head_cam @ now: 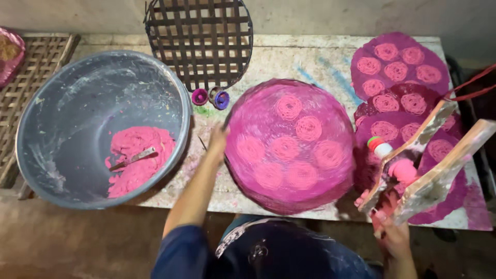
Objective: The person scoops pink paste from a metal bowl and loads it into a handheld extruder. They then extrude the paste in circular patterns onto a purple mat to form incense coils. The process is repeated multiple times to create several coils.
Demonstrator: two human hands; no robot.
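While the round pink mat is steadied at its edge by the left hand, whose grip cannot be told, a wooden press is clasped by the right hand just right of the mat, kept clear of the coils.

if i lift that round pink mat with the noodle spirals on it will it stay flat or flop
The round woven mat probably flexes rather than flops: it looks thin and slightly domed. The soft coils on it seem fragile and may slide if it tilts. The left hand grips only one edge, so the far side could sag.

Dim warm light, soft blur, shadowed edges
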